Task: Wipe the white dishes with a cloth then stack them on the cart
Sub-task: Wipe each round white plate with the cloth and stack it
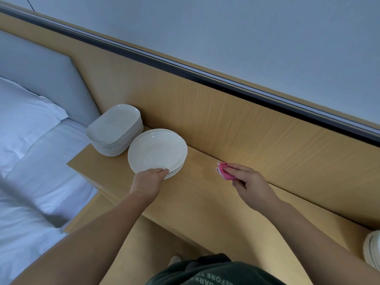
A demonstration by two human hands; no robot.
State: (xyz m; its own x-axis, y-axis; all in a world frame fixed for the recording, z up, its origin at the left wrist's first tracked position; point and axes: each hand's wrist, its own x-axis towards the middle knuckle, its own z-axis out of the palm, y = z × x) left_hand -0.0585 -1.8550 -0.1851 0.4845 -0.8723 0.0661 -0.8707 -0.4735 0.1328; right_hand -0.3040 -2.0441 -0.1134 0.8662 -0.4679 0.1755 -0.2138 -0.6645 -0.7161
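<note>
While left hand [151,178] grips round plate [157,151] | right hand [249,179] holds one pink cloth [223,170]

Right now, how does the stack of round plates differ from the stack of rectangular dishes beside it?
The round plates form a low stack of a few pieces; the rectangular dishes are piled clearly higher. The round stack sits nearer the person, the rectangular one at the shelf's far end by the bed. The left hand touches the round stack's near rim; nothing touches the rectangular one. Both are plain white and rest on the same wooden shelf.

White round plates [157,150] stacked beside squarish dishes [115,128].
</note>
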